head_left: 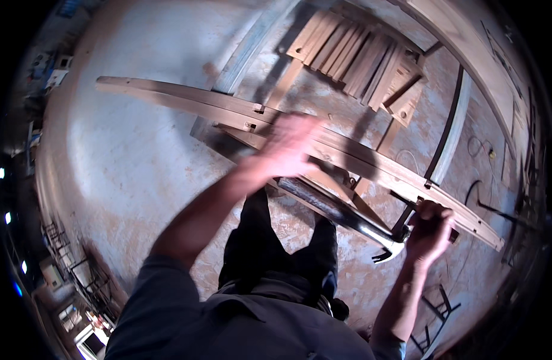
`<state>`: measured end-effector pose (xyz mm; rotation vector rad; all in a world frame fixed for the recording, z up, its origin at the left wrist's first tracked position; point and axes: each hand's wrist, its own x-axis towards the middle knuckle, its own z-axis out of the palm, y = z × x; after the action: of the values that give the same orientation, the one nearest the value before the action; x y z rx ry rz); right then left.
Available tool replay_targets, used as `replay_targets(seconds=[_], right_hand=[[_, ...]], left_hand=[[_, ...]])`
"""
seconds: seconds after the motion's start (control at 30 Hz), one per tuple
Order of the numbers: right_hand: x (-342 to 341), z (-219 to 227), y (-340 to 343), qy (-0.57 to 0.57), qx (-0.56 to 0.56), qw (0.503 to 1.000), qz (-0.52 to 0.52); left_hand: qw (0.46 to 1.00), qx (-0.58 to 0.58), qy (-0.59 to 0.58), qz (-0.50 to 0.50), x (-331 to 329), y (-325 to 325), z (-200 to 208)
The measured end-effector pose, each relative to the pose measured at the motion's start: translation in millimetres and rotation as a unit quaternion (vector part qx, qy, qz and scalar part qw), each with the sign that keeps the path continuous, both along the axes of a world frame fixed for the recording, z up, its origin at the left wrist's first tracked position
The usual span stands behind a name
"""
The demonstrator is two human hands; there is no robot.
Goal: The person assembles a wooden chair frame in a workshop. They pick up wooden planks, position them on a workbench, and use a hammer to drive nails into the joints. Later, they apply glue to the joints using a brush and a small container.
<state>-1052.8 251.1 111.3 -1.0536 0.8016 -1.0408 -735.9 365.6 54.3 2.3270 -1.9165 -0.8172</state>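
A long pale wooden beam (342,144) with small square mortises cut in it lies slantwise in front of me, from far left to near right. My left hand (291,144) is over its middle, blurred, with the thumb apart from the fingers; I see nothing in it. Near the beam's right end my right hand (430,231) is closed round a dark slim tool (403,199), whose end sticks out to the left over the beam; its kind is not clear. Just left of that hand is a claw hammer head (389,251), beside a shiny dark metal bar (336,207).
Beyond the beam, several cut wooden pieces (348,54) lie side by side across supports. Pale bluish rails (252,48) run away from me on both sides. A larger wooden frame (468,42) stands far right. A black metal stand (435,315) is at lower right.
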Motion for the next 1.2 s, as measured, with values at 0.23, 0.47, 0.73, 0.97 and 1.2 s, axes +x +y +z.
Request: replay_targets(seconds=[0.23,0.47,0.73,0.97,1.2], right_hand=[[209,1,87,0.052,0.052,0.995,0.068],[306,-17,102,0.167,0.042,0.978,0.114],[332,-29,102,0.213,0.066,0.966,0.132],[343,-25,96,0.26,0.066,0.951,0.154],[373,-30,109,0.36,-0.121,0.903,0.2]], left_hand=[[0.976,-0.152,-0.144,-0.052,195,103,-24],[0.99,-0.094,-0.089,-0.047,211,103,-29],[0.993,-0.09,-0.063,-0.05,215,102,-31],[0.99,-0.103,-0.074,-0.055,215,103,-32],[0.978,-0.159,-0.113,-0.071,216,105,-44]])
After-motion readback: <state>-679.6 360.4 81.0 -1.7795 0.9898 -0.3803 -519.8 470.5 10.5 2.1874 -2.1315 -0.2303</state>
